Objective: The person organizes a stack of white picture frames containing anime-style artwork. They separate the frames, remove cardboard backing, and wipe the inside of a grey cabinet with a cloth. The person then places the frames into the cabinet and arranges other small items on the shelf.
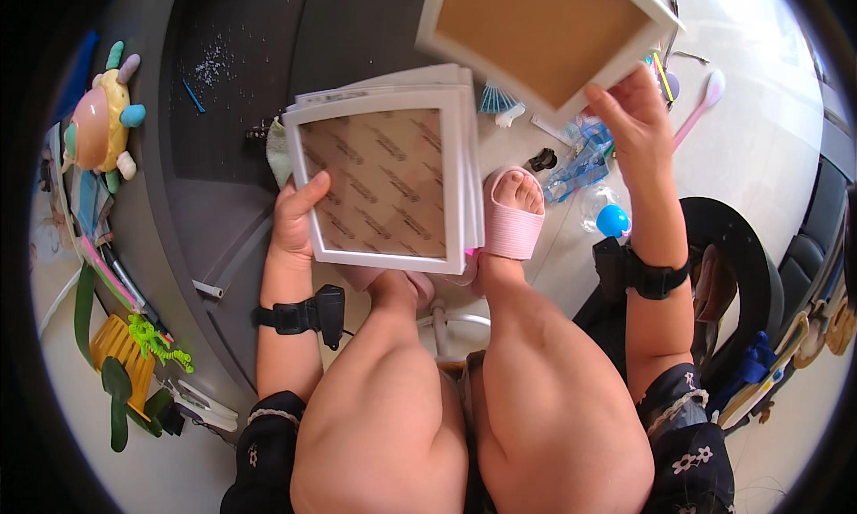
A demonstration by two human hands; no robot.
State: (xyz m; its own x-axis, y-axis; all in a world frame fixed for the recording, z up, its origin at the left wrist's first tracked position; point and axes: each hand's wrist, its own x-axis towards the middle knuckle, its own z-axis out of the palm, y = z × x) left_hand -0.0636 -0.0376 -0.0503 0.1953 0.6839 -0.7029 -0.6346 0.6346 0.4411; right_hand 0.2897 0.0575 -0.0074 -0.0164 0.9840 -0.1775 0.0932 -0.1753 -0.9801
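My left hand [298, 213] grips a small stack of white square picture frames by the left edge, thumb on top. The uppermost white frame [375, 186] has a clear pane over a brown sheet with repeated printed marks. Farther out, my right hand [633, 116] pinches another white frame [549, 32] at its near corner. A plain brown panel fills that frame, which is tilted and cut off by the top of the view. The two hands are apart, the right one higher and out to the right.
A dark cabinet [234, 139] stands left, white bits scattered inside it. On the floor lie a pink spoon [699, 109], a blue ball [612, 221], blue plastic packaging [582, 159] and a black clip [543, 159]. A colourful toy [100, 119] is at far left, a black bin [743, 246] at right.
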